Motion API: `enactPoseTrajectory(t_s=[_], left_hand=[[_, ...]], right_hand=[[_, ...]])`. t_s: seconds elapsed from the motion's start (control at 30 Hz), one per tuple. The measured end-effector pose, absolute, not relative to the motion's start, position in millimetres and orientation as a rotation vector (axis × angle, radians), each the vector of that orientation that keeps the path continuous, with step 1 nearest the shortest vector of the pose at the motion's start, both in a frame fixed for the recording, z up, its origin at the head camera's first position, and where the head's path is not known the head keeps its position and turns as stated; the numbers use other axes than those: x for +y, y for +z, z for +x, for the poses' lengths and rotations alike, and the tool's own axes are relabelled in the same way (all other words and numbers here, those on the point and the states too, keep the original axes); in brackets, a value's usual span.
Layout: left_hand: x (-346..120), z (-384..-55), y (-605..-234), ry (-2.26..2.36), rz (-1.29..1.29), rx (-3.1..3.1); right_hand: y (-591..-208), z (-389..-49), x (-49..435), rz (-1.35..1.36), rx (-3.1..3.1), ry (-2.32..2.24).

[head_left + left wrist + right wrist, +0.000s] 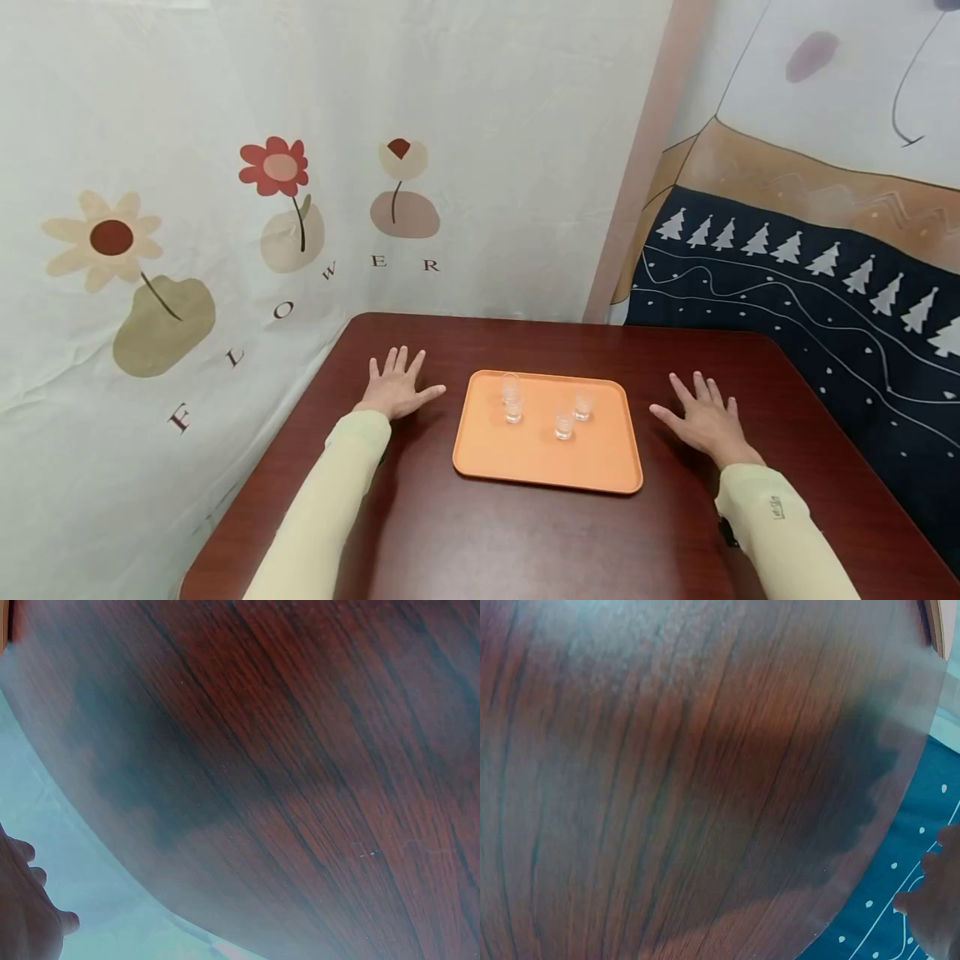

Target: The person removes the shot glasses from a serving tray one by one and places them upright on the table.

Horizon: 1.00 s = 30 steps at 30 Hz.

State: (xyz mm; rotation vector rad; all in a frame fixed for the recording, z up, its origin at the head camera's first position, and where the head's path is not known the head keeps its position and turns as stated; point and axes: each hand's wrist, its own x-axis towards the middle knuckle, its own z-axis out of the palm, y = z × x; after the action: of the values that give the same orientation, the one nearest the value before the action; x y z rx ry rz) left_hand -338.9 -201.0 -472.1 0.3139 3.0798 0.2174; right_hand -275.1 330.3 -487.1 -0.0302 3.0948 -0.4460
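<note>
An orange tray (480,454) lies on the dark red wooden table, between my two hands. Four would exceed a small count, so several small clear glasses stand on it: one (563,427) near the front, another (582,406) just behind it to the right, and a left pair with one glass (513,410) in front of the other (510,386). My left hand (393,390), fingers spread, is left of the tray and holds nothing. To the tray's right my right hand (707,422) is likewise spread and holds nothing. Each wrist view catches only part of its hand, above the table's edge.
The wooden table (450,550) has rounded far corners. Behind it hangs a pale cloth (510,167) printed with flowers and letters. On the right is a dark blue cloth (810,325) with white trees.
</note>
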Motion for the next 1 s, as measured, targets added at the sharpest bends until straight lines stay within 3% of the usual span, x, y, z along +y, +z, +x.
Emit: enactPoseTrajectory(t_s=[1.0], left_hand=[[-183.2, -337.6, -463.0, 0.349, 0.369, 3.074]], right_hand=[[-488.8, -278.5, 304.6, -0.165, 3.062, -0.54]])
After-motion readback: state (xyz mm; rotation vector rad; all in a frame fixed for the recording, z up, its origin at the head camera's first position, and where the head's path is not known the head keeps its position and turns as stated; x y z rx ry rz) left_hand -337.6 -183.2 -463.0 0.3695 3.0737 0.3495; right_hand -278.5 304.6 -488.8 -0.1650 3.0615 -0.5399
